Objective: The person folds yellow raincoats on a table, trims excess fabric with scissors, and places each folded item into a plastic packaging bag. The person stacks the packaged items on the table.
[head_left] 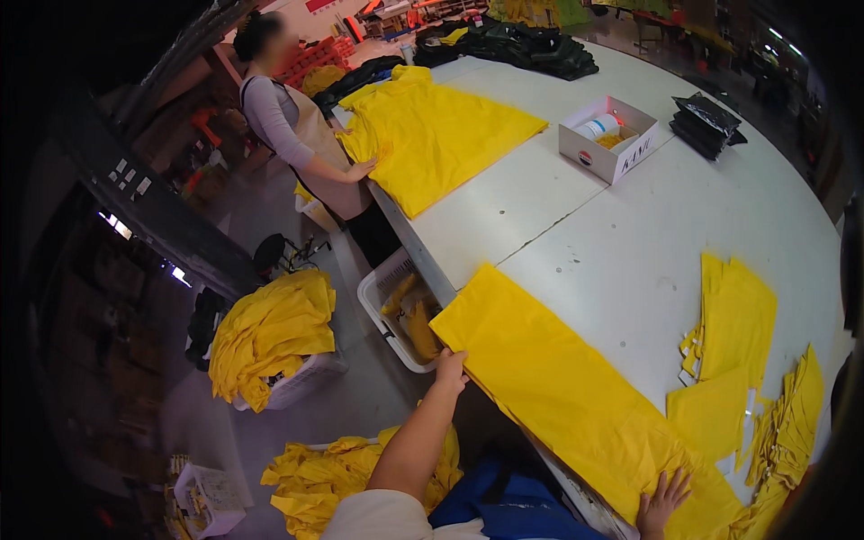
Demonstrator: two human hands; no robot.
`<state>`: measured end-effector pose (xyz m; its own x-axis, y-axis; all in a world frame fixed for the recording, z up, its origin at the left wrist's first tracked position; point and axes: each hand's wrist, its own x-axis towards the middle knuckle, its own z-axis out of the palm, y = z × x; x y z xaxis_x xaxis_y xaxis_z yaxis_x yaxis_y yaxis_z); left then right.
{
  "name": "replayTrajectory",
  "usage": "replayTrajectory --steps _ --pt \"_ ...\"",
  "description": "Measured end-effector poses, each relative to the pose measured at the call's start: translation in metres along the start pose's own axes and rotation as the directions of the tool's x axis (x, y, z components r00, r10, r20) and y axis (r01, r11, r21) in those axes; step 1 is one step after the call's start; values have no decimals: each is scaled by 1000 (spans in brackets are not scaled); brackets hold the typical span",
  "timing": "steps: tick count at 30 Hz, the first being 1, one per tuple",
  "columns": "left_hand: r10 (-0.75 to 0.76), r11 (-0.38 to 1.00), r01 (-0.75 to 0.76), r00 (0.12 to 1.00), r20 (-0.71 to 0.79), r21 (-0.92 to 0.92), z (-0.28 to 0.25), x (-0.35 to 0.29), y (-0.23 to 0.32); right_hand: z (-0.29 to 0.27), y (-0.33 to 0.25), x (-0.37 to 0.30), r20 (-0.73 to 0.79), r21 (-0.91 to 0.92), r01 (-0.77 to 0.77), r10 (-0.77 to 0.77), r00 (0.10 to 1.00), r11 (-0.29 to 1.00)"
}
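Note:
A long folded strip of smooth yellow fabric (558, 360) lies along the near edge of the white table (621, 243). At its left end, my left hand (452, 369) is closed on the corner by the table edge. My right hand (664, 498) rests flat on the other end of the strip, fingers spread. Just beyond the right hand are a folded yellow piece (708, 409) and a taller yellow stack (738, 315) with small white tags along its side. A crumpled yellow pile (785, 423) sits at the far right.
Across the table, a person (292, 135) has a hand on a spread yellow garment (441, 130). A white box (607, 139) with a bottle and black packets (706, 124) stand farther back. White baskets (367, 301) and yellow heaps (274, 333) sit on the floor at left.

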<state>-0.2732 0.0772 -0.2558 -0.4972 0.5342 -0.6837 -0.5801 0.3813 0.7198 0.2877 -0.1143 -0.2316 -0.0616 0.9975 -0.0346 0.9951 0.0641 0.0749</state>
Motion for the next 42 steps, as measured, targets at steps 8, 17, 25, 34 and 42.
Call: replayTrajectory --steps 8,17,25,34,42 --pt "-68 960 110 984 166 -257 -4 13 -25 -13 -100 59 29 537 -281 315 949 795" --pt "165 965 -8 794 585 -261 43 -84 36 -54 -147 35 17 561 -40 37 999 827" --pt "-107 967 -247 -193 975 57 230 -399 10 -1 -148 39 -330 759 243 36 943 604" --pt "-260 596 -799 -102 960 76 261 -470 -447 -62 -56 -62 -59 874 116 -132 989 473" --pt "-460 448 -789 -607 648 -422 227 -451 -314 -99 216 -208 98 922 -373 876 472 99"
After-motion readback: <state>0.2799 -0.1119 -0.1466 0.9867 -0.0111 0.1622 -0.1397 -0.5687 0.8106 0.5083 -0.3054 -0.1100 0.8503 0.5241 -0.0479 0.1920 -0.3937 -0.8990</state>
